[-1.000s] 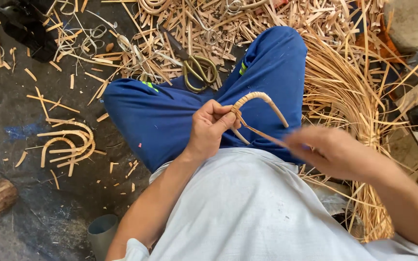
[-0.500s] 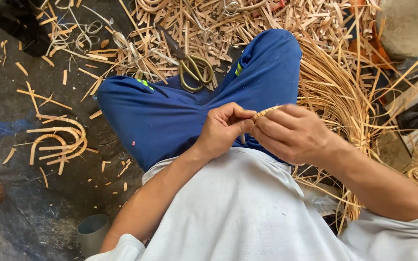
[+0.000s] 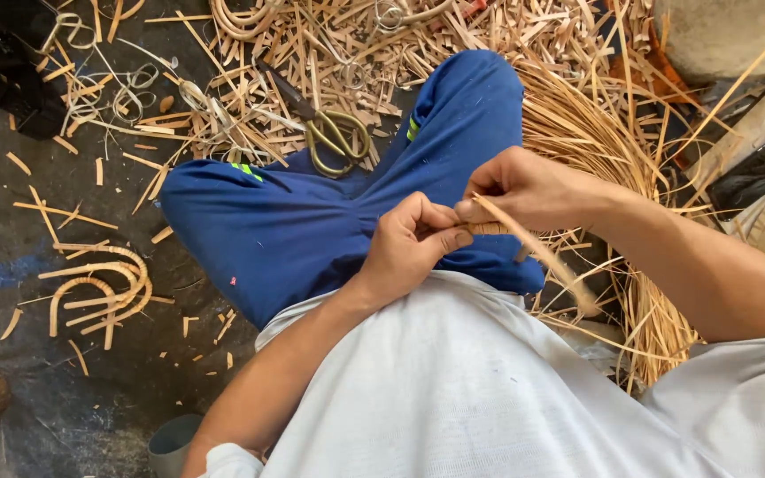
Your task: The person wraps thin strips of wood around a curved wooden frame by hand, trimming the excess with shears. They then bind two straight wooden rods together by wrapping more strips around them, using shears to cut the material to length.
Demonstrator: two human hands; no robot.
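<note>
I sit on the floor with blue trousers (image 3: 312,221) and a white shirt. My left hand (image 3: 413,243) is closed around a small wound rattan piece (image 3: 489,228) held over my lap. My right hand (image 3: 529,188) pinches a thin rattan strip (image 3: 542,257) at the same piece; the strip runs down and to the right past my forearm. The two hands touch each other at the piece, most of which is hidden by the fingers.
Shears with brass-coloured handles (image 3: 334,133) lie on the floor between my knees. Cane offcuts (image 3: 329,53) cover the floor ahead. A thick bundle of long strips (image 3: 613,150) curves at my right. Bent cane loops (image 3: 99,288) lie at left; a grey cup (image 3: 170,447) stands near my elbow.
My right hand came in from the right to meet the left hand at the piece. The curved loop seen earlier is now hidden in the fingers, and the strip trails down to the right.
</note>
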